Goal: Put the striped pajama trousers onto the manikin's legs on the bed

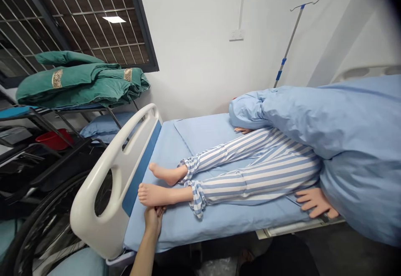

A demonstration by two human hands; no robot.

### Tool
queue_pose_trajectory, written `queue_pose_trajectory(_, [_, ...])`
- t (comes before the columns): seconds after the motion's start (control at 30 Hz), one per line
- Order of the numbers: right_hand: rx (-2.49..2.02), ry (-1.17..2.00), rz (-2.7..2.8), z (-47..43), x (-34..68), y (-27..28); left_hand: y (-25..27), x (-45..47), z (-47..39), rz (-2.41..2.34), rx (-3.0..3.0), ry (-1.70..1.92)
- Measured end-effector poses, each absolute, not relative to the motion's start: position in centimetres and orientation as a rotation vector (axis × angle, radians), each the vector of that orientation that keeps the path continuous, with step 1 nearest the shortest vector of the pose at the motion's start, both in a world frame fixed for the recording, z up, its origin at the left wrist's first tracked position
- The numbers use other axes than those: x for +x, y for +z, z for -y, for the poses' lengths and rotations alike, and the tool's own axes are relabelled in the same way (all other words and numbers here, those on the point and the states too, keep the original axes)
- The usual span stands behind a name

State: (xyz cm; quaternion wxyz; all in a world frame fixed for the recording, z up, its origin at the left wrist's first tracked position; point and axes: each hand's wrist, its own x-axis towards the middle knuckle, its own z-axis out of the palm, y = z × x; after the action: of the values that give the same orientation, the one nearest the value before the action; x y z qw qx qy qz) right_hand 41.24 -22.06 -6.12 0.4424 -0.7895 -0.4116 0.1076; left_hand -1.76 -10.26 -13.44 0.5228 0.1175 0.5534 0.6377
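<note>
A mannequin, or a patient dummy, lies on a bed in blue-and-white striped trousers (247,180), its bare feet towards the left. My left hand (153,217) reaches up from the bottom edge to the near foot (153,194). Its fingers are bent under the heel and ankle, partly hidden by the foot. Just beyond rests the far foot (169,173), turned on its side. A light-blue quilt (322,121) covers the upper body, with a dummy hand (316,202) sticking out at the near side. My right hand is out of sight.
The white footboard (109,159) stands left of the feet. Beyond it are a wheelchair (37,209), a red basin (54,139) and folded green bedding (84,82) on a rack. An IV pole (290,44) rises by the wall.
</note>
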Motion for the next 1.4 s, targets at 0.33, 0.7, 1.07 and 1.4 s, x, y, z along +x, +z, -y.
queue_pose_trajectory(0.33, [-1.936, 1.029, 1.194, 16.3, 61.8, -10.6, -13.6, -1.1, 10.1, -1.442, 0.235, 1.636])
queue_pose_trajectory(0.7, [-1.734, 0.339, 1.831, 22.8, 55.4, -16.4, -14.7, -0.2, 11.8, -1.441, 0.544, 1.709])
queue_pose_trajectory(1.07, [-1.836, 1.448, 2.188, 15.5, 62.7, -10.2, -14.4, 1.4, 13.5, -1.985, 1.223, 1.326])
queue_pose_trajectory(1.4, [-2.276, 0.701, 1.573, 16.4, 61.6, -10.8, -15.2, 2.4, 14.3, -2.203, 1.842, 0.963])
